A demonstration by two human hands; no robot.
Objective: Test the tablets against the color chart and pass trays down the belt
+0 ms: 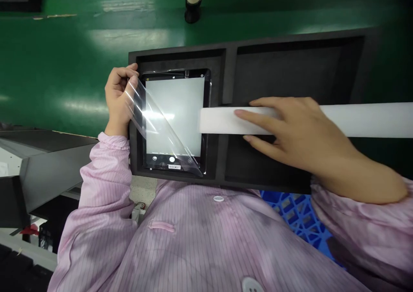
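Note:
A tablet (pixel 180 98) with a lit, pale screen lies in the left compartment of a black foam tray (pixel 229 77). Pinched between the thumb and fingers of my left hand (pixel 119 90) is the upper left corner of a clear film (pixel 155 128). That film is folded back diagonally over the lower left of the screen. My right hand (pixel 293 128) grips a long white flat bar (pixel 371 120) from above, fingers along its sides. The bar's left end overlaps the tablet's right edge; I cannot tell whether it touches the glass.
Under the tray is a green work surface (pixel 64 64). A pale post with a black foot (pixel 193 8) stands beyond the tray. Blue plastic lattice (pixel 290 210) shows below on the right, and a grey machine housing (pixel 51 167) on the left.

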